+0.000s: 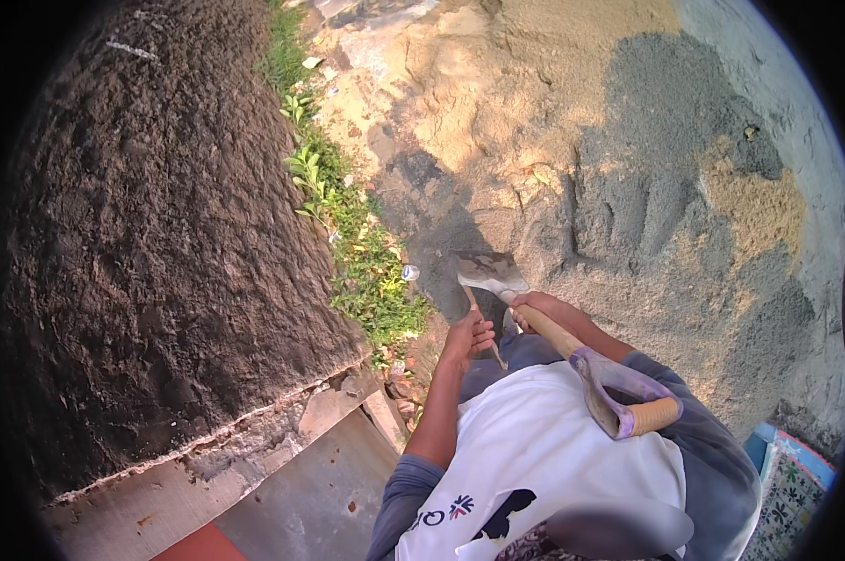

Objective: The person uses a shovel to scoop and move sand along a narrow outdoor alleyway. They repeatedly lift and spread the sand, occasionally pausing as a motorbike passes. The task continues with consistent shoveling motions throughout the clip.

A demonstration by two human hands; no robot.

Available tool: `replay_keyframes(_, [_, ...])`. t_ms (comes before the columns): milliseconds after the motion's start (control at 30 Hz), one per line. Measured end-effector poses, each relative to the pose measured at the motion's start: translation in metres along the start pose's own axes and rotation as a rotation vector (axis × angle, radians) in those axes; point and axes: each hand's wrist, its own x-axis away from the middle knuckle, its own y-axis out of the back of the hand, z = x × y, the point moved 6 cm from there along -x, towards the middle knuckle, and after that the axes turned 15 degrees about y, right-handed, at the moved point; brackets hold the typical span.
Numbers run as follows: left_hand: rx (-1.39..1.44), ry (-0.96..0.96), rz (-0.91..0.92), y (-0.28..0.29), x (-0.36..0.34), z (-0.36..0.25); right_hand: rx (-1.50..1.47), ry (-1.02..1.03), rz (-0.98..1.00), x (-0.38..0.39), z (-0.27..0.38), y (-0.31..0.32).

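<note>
My right hand (537, 309) is wrapped round the wooden shaft of a shovel (553, 333), close to its blade. The shovel is raised across my body, with its metal blade (494, 272) out in front and its purple D-shaped handle (598, 383) lying near my right upper arm. Grey-brown material coats part of the blade. In my left hand (469, 338) is a thin stick (500, 356), gripped by curled fingers. The upper end of the stick reaches the left edge of the blade; whether it touches cannot be made out.
A large sand heap (553, 122), tan and grey, spreads ahead and to the right beside a pale wall (778, 65). On the left rises a dark rough wall (161, 243), with a strip of green weeds (366, 266) along it. A patterned sack (796, 481) sits at lower right.
</note>
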Motion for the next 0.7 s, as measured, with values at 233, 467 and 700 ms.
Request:
replay_keyframes(233, [0.656,0.236,0.252,-0.002,-0.08,-0.05,0.311,0.055,0.305,0.03,0.062,-0.107])
replay_keyframes(467, [0.773,0.282,0.109,0.103,-0.18,-0.096,0.367,0.3,0.34,0.057,0.143,-0.075])
replay_keyframes(700, [0.625,0.223,0.008,0.123,-0.233,-0.175,-0.177,0.693,-0.095,0.154,0.176,0.007])
